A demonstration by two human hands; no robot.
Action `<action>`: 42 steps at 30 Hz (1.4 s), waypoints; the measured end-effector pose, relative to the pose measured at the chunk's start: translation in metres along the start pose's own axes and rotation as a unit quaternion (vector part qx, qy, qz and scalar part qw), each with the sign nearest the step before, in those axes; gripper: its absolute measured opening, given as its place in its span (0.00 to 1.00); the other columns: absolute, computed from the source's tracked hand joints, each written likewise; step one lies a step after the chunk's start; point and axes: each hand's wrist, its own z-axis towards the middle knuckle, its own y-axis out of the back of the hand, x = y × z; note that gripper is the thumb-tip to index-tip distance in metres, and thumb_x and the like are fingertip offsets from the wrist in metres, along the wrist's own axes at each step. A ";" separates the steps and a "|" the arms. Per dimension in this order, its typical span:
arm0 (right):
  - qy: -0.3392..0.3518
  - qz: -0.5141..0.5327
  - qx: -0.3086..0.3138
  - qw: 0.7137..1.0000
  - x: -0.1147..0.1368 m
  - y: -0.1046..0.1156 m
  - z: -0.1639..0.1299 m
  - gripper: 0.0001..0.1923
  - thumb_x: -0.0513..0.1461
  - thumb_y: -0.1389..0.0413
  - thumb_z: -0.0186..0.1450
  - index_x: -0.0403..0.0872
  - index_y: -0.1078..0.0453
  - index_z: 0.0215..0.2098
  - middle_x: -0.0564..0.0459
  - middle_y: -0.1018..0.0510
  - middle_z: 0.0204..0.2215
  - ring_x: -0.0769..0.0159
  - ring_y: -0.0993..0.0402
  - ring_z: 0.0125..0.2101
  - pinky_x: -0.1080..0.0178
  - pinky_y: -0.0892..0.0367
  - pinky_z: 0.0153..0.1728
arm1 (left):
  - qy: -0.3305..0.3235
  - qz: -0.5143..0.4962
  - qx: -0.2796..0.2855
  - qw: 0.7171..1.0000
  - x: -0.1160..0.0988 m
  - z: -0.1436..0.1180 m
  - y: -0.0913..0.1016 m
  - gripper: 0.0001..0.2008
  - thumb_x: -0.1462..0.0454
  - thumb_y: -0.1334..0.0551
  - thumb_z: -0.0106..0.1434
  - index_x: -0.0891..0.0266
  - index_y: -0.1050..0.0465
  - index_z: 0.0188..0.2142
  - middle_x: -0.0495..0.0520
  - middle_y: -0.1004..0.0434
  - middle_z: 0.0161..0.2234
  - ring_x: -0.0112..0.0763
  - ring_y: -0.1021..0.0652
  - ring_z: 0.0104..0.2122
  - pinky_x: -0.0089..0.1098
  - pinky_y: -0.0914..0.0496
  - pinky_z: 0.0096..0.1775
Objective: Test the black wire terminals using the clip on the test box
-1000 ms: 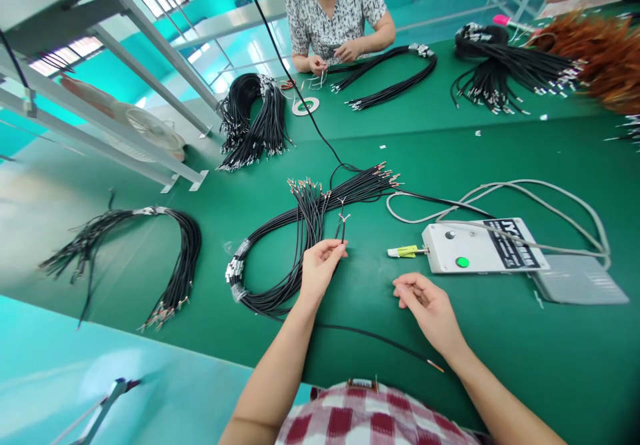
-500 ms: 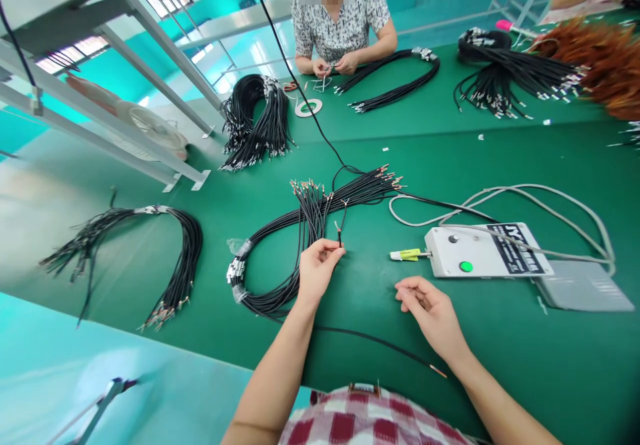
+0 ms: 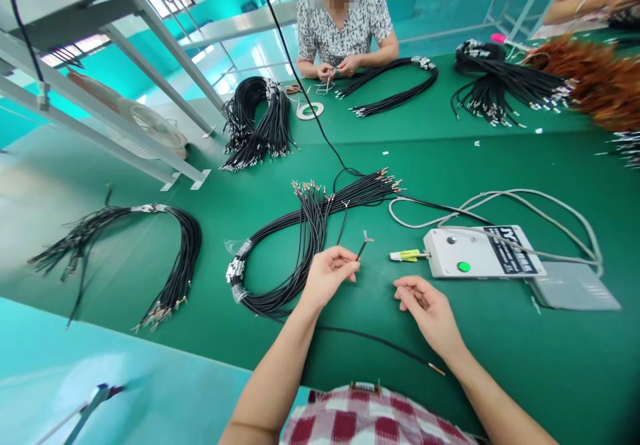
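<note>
My left hand (image 3: 327, 273) pinches the end of one black wire (image 3: 362, 248), its split copper tips pointing up and right toward a small yellow-green probe (image 3: 406, 255) on a white control box (image 3: 481, 252). My right hand (image 3: 429, 312) rests on the green table, fingers curled, with nothing visible in them. A bundle of black wires (image 3: 300, 232) with bare copper ends lies just left of my left hand. Another single black wire (image 3: 380, 342) runs under my right wrist.
A grey foot pedal (image 3: 573, 286) and grey cable (image 3: 525, 198) lie right of the box. More black wire bundles lie at left (image 3: 150, 245), at back left (image 3: 257, 122) and at back right (image 3: 500, 78). A person (image 3: 345, 25) across the table handles wires. A metal frame (image 3: 125, 92) stands at left.
My left hand has pulled one wire end out of the bundle and moved it right, toward the yellow-green probe. My right hand has stayed nearly in place.
</note>
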 end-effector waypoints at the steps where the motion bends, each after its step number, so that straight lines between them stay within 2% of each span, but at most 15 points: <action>1: 0.000 0.011 0.005 1.000 0.004 -0.002 -0.001 0.17 0.51 0.41 0.64 0.47 0.27 0.43 0.52 0.25 0.29 0.67 0.29 0.26 0.63 0.30 0.32 | 0.016 -0.009 0.038 0.999 -0.001 -0.003 -0.002 0.14 0.61 0.27 0.51 0.68 0.25 0.32 0.51 0.23 0.23 0.24 0.25 0.20 0.26 0.29 0.27; 7: 0.007 0.108 0.062 0.992 0.040 -0.027 0.002 0.25 0.47 0.39 0.63 0.52 0.31 0.57 0.57 0.29 0.31 0.72 0.32 0.24 0.64 0.32 0.29 | 0.034 -0.101 0.154 0.982 -0.001 -0.015 -0.015 0.20 0.60 0.25 0.51 0.64 0.33 0.36 0.48 0.24 0.24 0.24 0.25 0.19 0.25 0.31 0.24; 11: 0.069 0.093 0.073 0.991 0.050 -0.040 0.015 0.12 0.48 0.40 0.64 0.49 0.21 0.38 0.56 0.28 0.26 0.71 0.33 0.23 0.65 0.34 0.26 | 0.007 -0.106 0.179 0.978 -0.002 -0.018 -0.018 0.22 0.58 0.27 0.53 0.61 0.39 0.37 0.49 0.23 0.25 0.27 0.24 0.20 0.26 0.31 0.24; 15: 0.190 0.044 0.016 0.981 0.059 -0.027 0.022 0.14 0.47 0.40 0.65 0.48 0.22 0.26 0.48 0.21 0.30 0.61 0.25 0.37 0.63 0.30 0.33 | -0.062 0.070 0.170 0.981 -0.014 -0.027 -0.003 0.14 0.53 0.38 0.65 0.63 0.33 0.37 0.50 0.25 0.25 0.27 0.25 0.24 0.28 0.30 0.30; 20: 0.170 0.146 -0.115 0.968 0.076 0.009 0.024 0.13 0.49 0.40 0.65 0.48 0.21 0.35 0.52 0.20 0.28 0.71 0.28 0.23 0.65 0.31 0.28 | -0.084 0.276 0.268 0.919 -0.028 -0.054 0.007 0.21 0.55 0.50 0.73 0.66 0.22 0.37 0.54 0.24 0.27 0.29 0.25 0.28 0.27 0.32 0.33; 22: 0.158 0.166 -0.100 0.968 0.080 0.017 0.028 0.15 0.50 0.39 0.63 0.47 0.21 0.35 0.53 0.22 0.26 0.72 0.30 0.22 0.67 0.33 0.25 | -0.108 0.314 0.325 0.885 -0.031 -0.065 -0.002 0.19 0.58 0.50 0.73 0.63 0.22 0.42 0.55 0.22 0.32 0.30 0.23 0.33 0.28 0.29 0.38; 24: 0.135 0.158 -0.054 0.977 0.081 0.020 0.035 0.16 0.51 0.38 0.63 0.46 0.21 0.34 0.54 0.24 0.24 0.74 0.34 0.20 0.69 0.35 0.23 | -0.197 0.384 0.300 0.851 -0.034 -0.071 -0.013 0.18 0.63 0.52 0.73 0.61 0.24 0.50 0.58 0.21 0.42 0.33 0.22 0.42 0.31 0.29 0.45; 26: 0.112 0.143 -0.034 0.983 0.081 0.021 0.040 0.18 0.52 0.38 0.61 0.45 0.22 0.34 0.55 0.25 0.23 0.75 0.36 0.19 0.69 0.36 0.21 | -0.340 0.482 0.227 0.775 -0.038 -0.070 -0.024 0.20 0.68 0.53 0.72 0.61 0.29 0.56 0.62 0.24 0.51 0.37 0.25 0.50 0.37 0.31 0.50; 28: 0.097 0.121 -0.031 0.987 0.081 0.022 0.044 0.19 0.53 0.37 0.60 0.45 0.23 0.32 0.55 0.25 0.23 0.75 0.36 0.18 0.70 0.36 0.20 | -0.475 0.577 0.203 0.633 -0.041 -0.065 -0.031 0.21 0.70 0.52 0.71 0.62 0.32 0.59 0.63 0.28 0.57 0.41 0.28 0.54 0.41 0.33 0.52; 31: 0.097 0.083 -0.031 0.991 0.083 0.024 0.047 0.20 0.54 0.35 0.57 0.45 0.25 0.27 0.54 0.25 0.20 0.74 0.35 0.18 0.69 0.34 0.20 | -0.573 0.654 0.268 0.415 -0.047 -0.055 -0.036 0.17 0.68 0.48 0.70 0.63 0.28 0.54 0.60 0.31 0.61 0.41 0.30 0.56 0.40 0.34 0.53; 34: 0.115 0.052 -0.065 0.990 0.087 0.027 0.046 0.19 0.53 0.34 0.55 0.45 0.25 0.26 0.55 0.26 0.19 0.73 0.36 0.18 0.68 0.33 0.20 | -0.591 0.674 0.299 0.328 -0.053 -0.047 -0.039 0.15 0.67 0.48 0.71 0.64 0.23 0.46 0.61 0.28 0.58 0.39 0.30 0.56 0.37 0.34 0.52; 36: 0.126 0.035 -0.098 0.987 0.089 0.029 0.046 0.19 0.53 0.34 0.54 0.45 0.25 0.26 0.55 0.27 0.20 0.72 0.36 0.18 0.67 0.32 0.20 | -0.593 0.676 0.299 0.319 -0.055 -0.044 -0.040 0.13 0.67 0.47 0.70 0.65 0.23 0.44 0.63 0.27 0.56 0.40 0.30 0.56 0.38 0.35 0.52; 39: 0.138 0.024 -0.119 0.983 0.089 0.031 0.048 0.19 0.53 0.34 0.55 0.46 0.25 0.26 0.54 0.26 0.20 0.70 0.34 0.20 0.67 0.31 0.20 | -0.585 0.667 0.308 0.343 -0.057 -0.043 -0.041 0.11 0.67 0.44 0.68 0.66 0.24 0.44 0.64 0.27 0.56 0.41 0.29 0.55 0.39 0.35 0.53; 41: 0.144 0.026 -0.120 0.982 0.087 0.031 0.049 0.18 0.53 0.35 0.55 0.45 0.24 0.27 0.53 0.25 0.21 0.70 0.33 0.20 0.67 0.30 0.21 | -0.566 0.639 0.329 0.403 -0.060 -0.042 -0.042 0.12 0.68 0.45 0.67 0.65 0.26 0.47 0.64 0.27 0.55 0.41 0.27 0.53 0.39 0.33 0.51; 42: 0.146 0.028 -0.119 0.982 0.085 0.031 0.050 0.18 0.53 0.35 0.56 0.45 0.24 0.27 0.53 0.25 0.21 0.70 0.33 0.20 0.67 0.30 0.21 | -0.553 0.612 0.328 0.460 -0.063 -0.040 -0.043 0.14 0.69 0.46 0.67 0.65 0.27 0.49 0.63 0.26 0.55 0.41 0.26 0.51 0.39 0.32 0.49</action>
